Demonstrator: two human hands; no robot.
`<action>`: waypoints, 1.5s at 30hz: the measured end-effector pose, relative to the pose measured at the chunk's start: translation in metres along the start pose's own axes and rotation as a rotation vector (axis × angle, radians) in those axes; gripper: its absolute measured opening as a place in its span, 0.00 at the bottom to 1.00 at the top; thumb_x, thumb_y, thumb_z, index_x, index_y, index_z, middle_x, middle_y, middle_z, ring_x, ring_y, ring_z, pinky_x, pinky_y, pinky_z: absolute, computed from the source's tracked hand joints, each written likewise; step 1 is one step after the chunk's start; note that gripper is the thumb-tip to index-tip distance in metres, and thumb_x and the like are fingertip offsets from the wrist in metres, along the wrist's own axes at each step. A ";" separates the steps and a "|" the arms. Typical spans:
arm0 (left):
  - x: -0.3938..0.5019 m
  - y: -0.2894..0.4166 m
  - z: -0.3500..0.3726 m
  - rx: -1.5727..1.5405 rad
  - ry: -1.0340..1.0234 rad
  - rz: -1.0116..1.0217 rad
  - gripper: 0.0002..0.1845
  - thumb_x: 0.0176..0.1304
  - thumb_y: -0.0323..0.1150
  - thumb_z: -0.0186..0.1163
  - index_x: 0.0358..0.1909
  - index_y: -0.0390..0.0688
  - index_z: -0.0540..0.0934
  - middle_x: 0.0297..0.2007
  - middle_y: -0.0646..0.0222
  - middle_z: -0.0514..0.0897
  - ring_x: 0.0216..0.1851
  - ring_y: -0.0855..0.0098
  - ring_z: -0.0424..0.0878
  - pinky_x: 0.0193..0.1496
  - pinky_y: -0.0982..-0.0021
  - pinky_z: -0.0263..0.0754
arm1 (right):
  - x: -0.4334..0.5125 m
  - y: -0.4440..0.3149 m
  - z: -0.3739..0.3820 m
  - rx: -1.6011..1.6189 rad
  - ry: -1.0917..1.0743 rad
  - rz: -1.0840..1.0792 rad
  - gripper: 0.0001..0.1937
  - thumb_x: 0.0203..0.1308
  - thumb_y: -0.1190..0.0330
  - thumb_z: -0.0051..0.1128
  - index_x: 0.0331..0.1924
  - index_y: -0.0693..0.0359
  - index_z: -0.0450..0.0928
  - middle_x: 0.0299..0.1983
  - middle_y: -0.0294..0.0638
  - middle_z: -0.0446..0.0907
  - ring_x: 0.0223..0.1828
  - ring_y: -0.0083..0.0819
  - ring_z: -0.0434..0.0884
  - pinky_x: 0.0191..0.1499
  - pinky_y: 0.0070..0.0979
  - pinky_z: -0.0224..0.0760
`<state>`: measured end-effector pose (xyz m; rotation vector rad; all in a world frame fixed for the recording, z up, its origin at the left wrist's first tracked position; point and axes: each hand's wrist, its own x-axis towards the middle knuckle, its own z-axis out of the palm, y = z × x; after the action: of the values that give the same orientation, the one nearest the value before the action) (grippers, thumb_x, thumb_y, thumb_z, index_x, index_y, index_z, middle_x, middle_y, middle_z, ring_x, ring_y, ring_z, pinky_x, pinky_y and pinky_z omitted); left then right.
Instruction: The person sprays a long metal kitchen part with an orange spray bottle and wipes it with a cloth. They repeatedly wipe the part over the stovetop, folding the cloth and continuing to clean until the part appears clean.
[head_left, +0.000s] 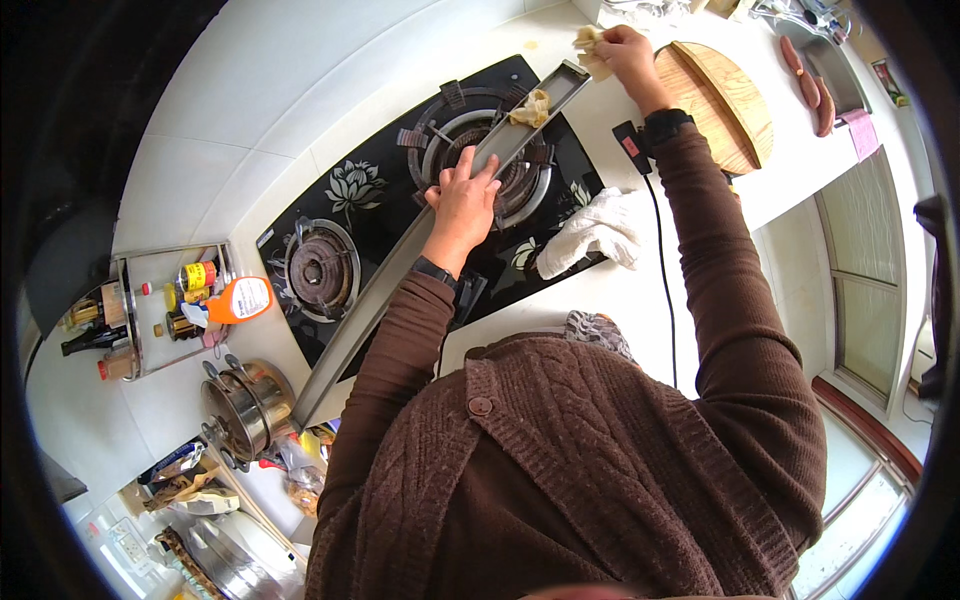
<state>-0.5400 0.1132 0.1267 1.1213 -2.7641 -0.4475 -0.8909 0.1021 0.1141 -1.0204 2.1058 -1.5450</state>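
Note:
A long grey metal trough (382, 277) lies slantwise over a black glass gas hob (409, 259), crossing the rear burner (517, 202). My left hand (463, 206) grips it near the middle, fingers over its channel and edges. Beyond those fingers a crumpled yellowish wipe (531, 109) sits inside the trough. Pinched in my right hand (626, 56) is another crumpled, yellowish wipe (590, 49), just past the trough's far end. A bunched white cloth (596, 231) rests on the hob's right edge.
A round wooden lid (712, 105) and a black power strip (631, 148) with a cable are on the right counter. Sweet potatoes (810, 90) lie by the sink (840, 75). Leftward stand an orange spray bottle (238, 300), a bottle rack (176, 360) and a steel pot (262, 390).

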 end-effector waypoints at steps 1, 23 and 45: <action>0.000 0.000 0.000 0.001 0.000 -0.003 0.19 0.67 0.38 0.55 0.60 0.54 0.76 0.67 0.63 0.64 0.55 0.57 0.68 0.51 0.51 0.60 | -0.004 -0.001 0.008 -0.027 0.012 -0.108 0.10 0.55 0.72 0.61 0.39 0.69 0.80 0.30 0.38 0.83 0.31 0.23 0.80 0.36 0.21 0.74; 0.000 0.001 -0.002 -0.007 -0.009 -0.002 0.20 0.66 0.37 0.56 0.60 0.55 0.75 0.66 0.64 0.64 0.53 0.57 0.69 0.52 0.52 0.59 | -0.083 -0.043 0.065 -1.090 -0.341 -0.244 0.21 0.53 0.60 0.53 0.47 0.64 0.80 0.49 0.46 0.77 0.57 0.40 0.68 0.58 0.44 0.52; -0.001 0.003 -0.004 0.004 0.008 -0.010 0.20 0.66 0.37 0.56 0.61 0.56 0.75 0.66 0.63 0.64 0.53 0.56 0.69 0.51 0.51 0.59 | -0.087 -0.064 0.066 -1.275 -0.389 -0.261 0.19 0.54 0.52 0.55 0.43 0.54 0.86 0.50 0.34 0.77 0.57 0.37 0.64 0.55 0.41 0.49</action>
<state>-0.5407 0.1152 0.1314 1.1362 -2.7547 -0.4371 -0.7666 0.1097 0.1376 -1.7908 2.6064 0.1838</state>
